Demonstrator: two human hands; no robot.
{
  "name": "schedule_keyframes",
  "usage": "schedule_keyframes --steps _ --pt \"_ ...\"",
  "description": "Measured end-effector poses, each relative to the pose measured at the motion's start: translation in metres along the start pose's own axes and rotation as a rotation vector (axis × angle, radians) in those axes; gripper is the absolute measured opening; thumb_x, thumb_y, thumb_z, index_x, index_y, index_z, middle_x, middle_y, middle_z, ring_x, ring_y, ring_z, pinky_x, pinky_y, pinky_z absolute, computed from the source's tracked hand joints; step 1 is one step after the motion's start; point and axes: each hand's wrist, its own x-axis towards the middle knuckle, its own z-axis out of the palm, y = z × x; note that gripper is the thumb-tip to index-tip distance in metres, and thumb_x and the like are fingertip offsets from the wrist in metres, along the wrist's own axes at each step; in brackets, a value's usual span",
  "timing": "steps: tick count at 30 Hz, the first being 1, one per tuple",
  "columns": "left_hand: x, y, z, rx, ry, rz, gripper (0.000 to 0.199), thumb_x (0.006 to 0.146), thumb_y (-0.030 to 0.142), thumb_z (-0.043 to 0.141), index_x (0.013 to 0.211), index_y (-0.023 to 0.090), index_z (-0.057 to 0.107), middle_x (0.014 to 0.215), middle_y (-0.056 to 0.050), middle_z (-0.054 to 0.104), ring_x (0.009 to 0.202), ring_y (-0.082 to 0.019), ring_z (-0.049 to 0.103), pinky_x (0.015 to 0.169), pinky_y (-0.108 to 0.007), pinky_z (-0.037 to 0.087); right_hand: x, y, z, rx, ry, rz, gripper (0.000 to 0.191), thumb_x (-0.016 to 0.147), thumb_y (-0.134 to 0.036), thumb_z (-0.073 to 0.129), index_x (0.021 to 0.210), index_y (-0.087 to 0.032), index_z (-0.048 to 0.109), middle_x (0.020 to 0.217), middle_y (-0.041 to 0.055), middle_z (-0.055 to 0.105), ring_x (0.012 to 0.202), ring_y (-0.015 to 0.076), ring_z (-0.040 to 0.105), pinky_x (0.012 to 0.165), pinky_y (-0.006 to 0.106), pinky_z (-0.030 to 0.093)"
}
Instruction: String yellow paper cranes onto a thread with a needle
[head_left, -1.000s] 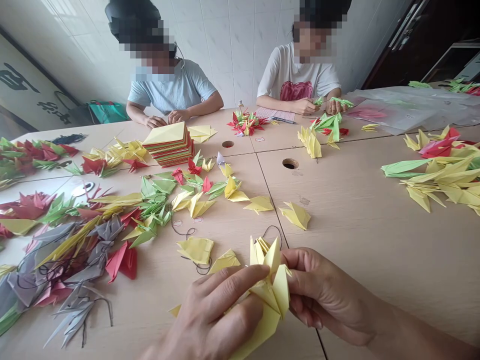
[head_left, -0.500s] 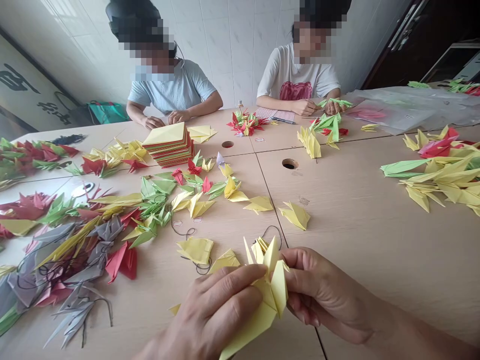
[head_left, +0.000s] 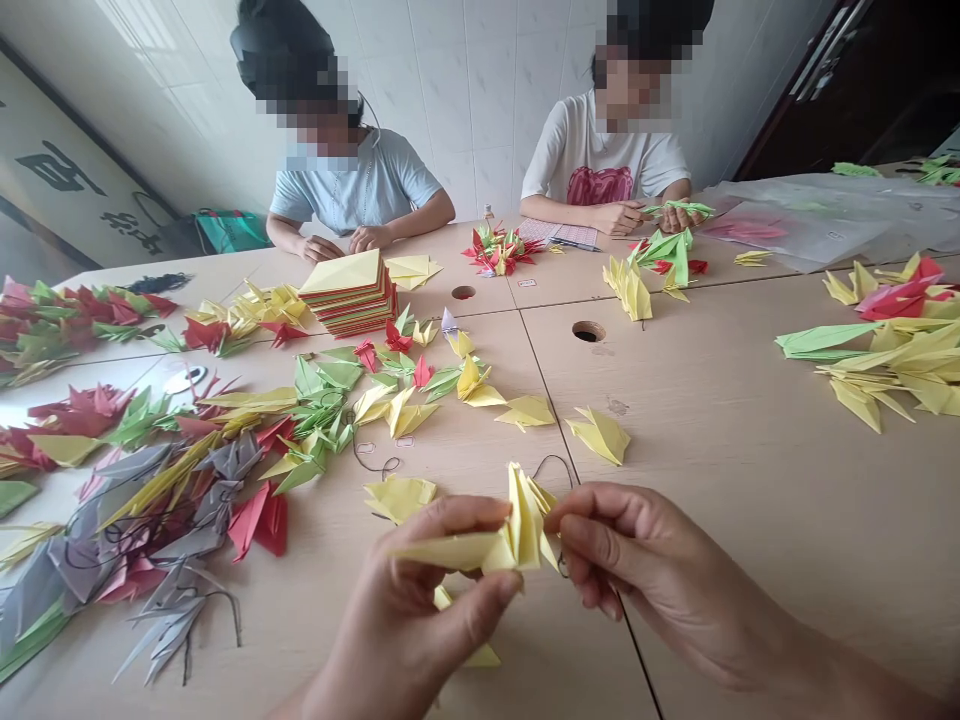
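Observation:
A folded yellow paper crane [head_left: 523,530] is pinched between the thumb and fingers of my left hand [head_left: 442,600], its long flat part pointing left. Close against its right side is my right hand [head_left: 645,570], thumb and forefinger pressed together; what they hold, if anything, is hidden. A thin dark cord [head_left: 559,460] curls out just behind the crane, near my right fingertips. More folded yellow paper [head_left: 480,655] lies on the table under my left hand, partly covered. Beyond that hand rests another yellow folded piece [head_left: 401,495].
Heaps of red, green, yellow and grey folded papers [head_left: 142,520] cover the left side. A stack of square paper sheets [head_left: 351,300] stands farther back. Yellow folded pieces [head_left: 892,365] lie at right. Across the table [head_left: 705,400] sit two people, one holding green folded paper [head_left: 679,210].
My left hand has turned the yellow crane so its long flat part points left instead of toward me. The right fingers remain at its right side. The view has shifted slightly.

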Motion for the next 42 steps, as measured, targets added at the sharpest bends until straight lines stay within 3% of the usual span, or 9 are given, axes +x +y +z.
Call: schedule_keyframes --steps 3,6,9,11,14,17,23,31,42 --pt "0.001 -0.002 -0.004 -0.341 0.025 -0.323 0.027 0.076 0.028 0.074 0.102 0.024 0.066 0.062 0.004 0.066 0.058 -0.01 0.061 0.054 -0.016 0.047 -0.009 0.002 0.003 -0.097 0.093 -0.213 0.02 0.088 -0.042 0.06 0.092 -0.023 0.054 0.064 -0.0038 0.06 0.059 0.0085 0.055 0.054 0.02 0.043" --pt "0.001 -0.006 -0.007 -0.456 0.033 -0.39 0.036 0.074 0.032 0.076 0.107 0.023 0.066 0.066 0.002 0.068 0.063 -0.012 0.061 0.056 -0.018 0.046 -0.014 0.005 0.005 -0.08 0.104 -0.241 0.029 0.087 -0.043 0.061 0.105 -0.029 0.044 0.061 -0.0046 0.062 0.058 0.0112 0.057 0.052 0.022 0.044" --pt "0.0 -0.007 -0.008 -0.43 0.055 -0.398 0.039 0.075 0.034 0.075 0.111 0.023 0.065 0.067 0.001 0.068 0.065 -0.013 0.061 0.056 -0.02 0.046 -0.013 0.004 0.004 -0.06 0.166 -0.219 0.043 0.082 -0.044 0.067 0.115 -0.028 0.044 0.061 -0.0029 0.064 0.056 0.0133 0.058 0.048 0.022 0.043" --pt "-0.001 -0.005 -0.008 -0.414 0.09 -0.395 0.038 0.076 0.032 0.074 0.111 0.022 0.066 0.066 0.001 0.067 0.066 -0.013 0.061 0.057 -0.02 0.047 -0.01 0.004 0.003 -0.046 0.192 -0.203 0.037 0.08 -0.046 0.068 0.107 -0.025 0.052 0.062 -0.0018 0.064 0.055 0.0128 0.057 0.046 0.022 0.042" --pt "0.0 -0.002 -0.006 -0.413 0.136 -0.367 0.032 0.076 0.027 0.075 0.106 0.02 0.068 0.068 0.002 0.067 0.066 -0.011 0.06 0.059 -0.019 0.049 -0.012 0.004 0.005 -0.075 0.066 -0.128 0.028 0.082 -0.048 0.065 0.089 -0.022 0.057 0.062 -0.0007 0.063 0.053 0.0104 0.055 0.048 0.021 0.042" --pt "0.003 0.0 -0.003 -0.423 0.122 -0.343 0.027 0.077 0.023 0.074 0.104 0.021 0.069 0.08 0.002 0.071 0.073 -0.01 0.063 0.066 -0.017 0.051 -0.016 0.005 0.011 -0.118 -0.106 0.039 0.035 0.08 -0.054 0.063 0.084 -0.02 0.056 0.059 -0.0017 0.06 0.051 0.0083 0.052 0.05 0.021 0.041" --pt "0.003 0.0 0.001 -0.438 0.091 -0.349 0.028 0.078 0.022 0.073 0.105 0.022 0.068 0.09 0.0 0.074 0.082 -0.013 0.066 0.071 -0.018 0.053 -0.016 0.004 0.017 -0.177 -0.136 0.197 0.043 0.077 -0.061 0.061 0.08 -0.02 0.05 0.052 -0.0057 0.053 0.046 0.0058 0.045 0.045 0.017 0.034" --pt "0.003 0.002 0.0 -0.253 0.109 -0.283 0.022 0.079 0.024 0.072 0.1 0.022 0.068 0.084 0.002 0.07 0.074 -0.009 0.062 0.065 -0.013 0.051 -0.014 0.005 0.015 -0.194 -0.165 0.221 0.039 0.082 -0.059 0.056 0.083 -0.02 0.046 0.05 -0.0071 0.053 0.043 0.0046 0.042 0.042 0.016 0.031" --pt "0.005 0.006 0.002 -0.173 0.142 -0.202 0.016 0.078 0.021 0.072 0.092 0.025 0.066 0.077 0.006 0.066 0.07 -0.006 0.062 0.063 -0.01 0.051 -0.014 0.005 0.014 -0.203 -0.178 0.206 0.037 0.086 -0.056 0.053 0.084 -0.02 0.045 0.051 -0.0084 0.05 0.044 0.0036 0.041 0.043 0.014 0.03"
